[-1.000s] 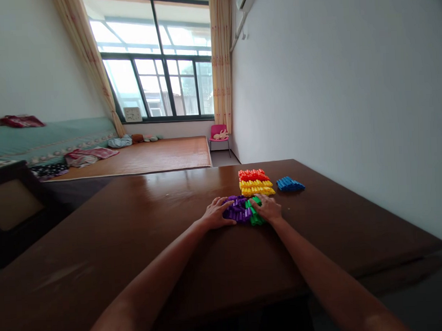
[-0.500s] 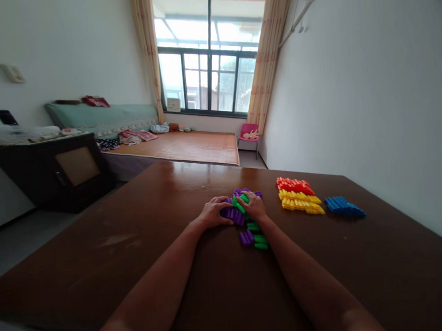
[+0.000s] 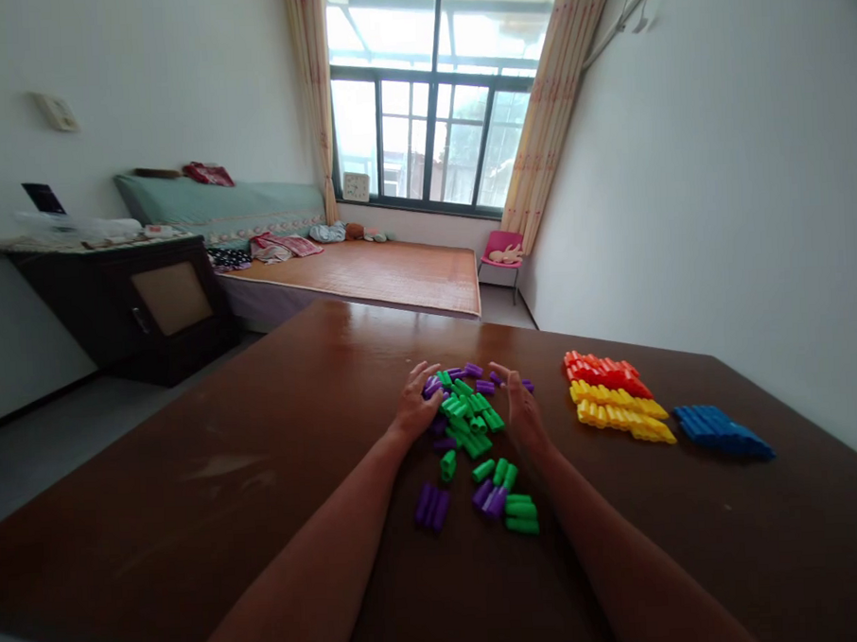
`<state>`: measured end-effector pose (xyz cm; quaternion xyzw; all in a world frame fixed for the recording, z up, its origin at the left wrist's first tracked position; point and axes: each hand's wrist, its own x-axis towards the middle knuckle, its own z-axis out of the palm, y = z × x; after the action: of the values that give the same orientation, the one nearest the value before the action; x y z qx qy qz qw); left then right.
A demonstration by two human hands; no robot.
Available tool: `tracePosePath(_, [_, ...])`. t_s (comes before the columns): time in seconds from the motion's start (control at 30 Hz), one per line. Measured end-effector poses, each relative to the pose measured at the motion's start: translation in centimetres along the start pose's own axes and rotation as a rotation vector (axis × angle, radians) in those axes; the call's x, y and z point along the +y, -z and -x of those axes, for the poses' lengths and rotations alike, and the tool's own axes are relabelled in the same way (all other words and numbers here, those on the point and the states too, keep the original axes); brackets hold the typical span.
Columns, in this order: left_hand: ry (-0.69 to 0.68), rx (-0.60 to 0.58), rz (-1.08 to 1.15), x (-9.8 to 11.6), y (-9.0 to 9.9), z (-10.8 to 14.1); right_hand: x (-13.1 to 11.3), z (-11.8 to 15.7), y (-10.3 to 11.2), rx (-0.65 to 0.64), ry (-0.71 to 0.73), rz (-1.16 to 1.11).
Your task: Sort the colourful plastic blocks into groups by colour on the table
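Note:
A loose heap of short green plastic tubes (image 3: 468, 412) lies on the brown table, with purple tubes (image 3: 485, 388) scattered among and behind them. My left hand (image 3: 416, 405) rests at the heap's left side, fingers apart and curved beside a few purple tubes, which it seems to touch. On the right, my right hand (image 3: 524, 410) stands on edge with its fingers stretched out and nothing in its grasp. Closer to me are a purple group (image 3: 432, 507), a second purple group (image 3: 489, 499) and a pair of green tubes (image 3: 521, 514).
Red pieces (image 3: 605, 374) and yellow pieces (image 3: 621, 411) lie in rows right of my hand, with a blue stack (image 3: 721, 431) farther right. The table (image 3: 264, 461) ends before a bed (image 3: 376, 271). A dark cabinet (image 3: 164, 295) stands at left, a pink chair (image 3: 502, 250) beyond.
My hands have moved apart, and the right one no longer covers green tubes. The green and purple tubes are now spread loosely, some nearer me. The camera view has shifted slightly.

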<state>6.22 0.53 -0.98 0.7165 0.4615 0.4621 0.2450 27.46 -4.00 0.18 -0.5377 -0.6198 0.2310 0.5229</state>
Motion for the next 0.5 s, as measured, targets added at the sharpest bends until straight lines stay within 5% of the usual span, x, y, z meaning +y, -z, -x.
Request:
tracePosePath(0.1, [-0.002,0.054,-0.020,-0.1,-0.3,0.0,2.7,-1.4,2.4,0.145,-0.125,0.376])
tracePosePath(0.2, [-0.045,0.023,-0.011,0.0,-0.6,0.1,4.2,-1.6,3.0,0.063,-0.195,0.465])
tracePosePath(0.37, [-0.094,-0.030,-0.085,0.0,-0.6,0.5,1.6,0.4,0.5,-0.155,0.062,0.322])
tracePosePath(0.5, [-0.100,-0.022,-0.119,-0.5,-0.4,0.5,-1.2,1.0,-0.7,-0.151,0.233,0.279])
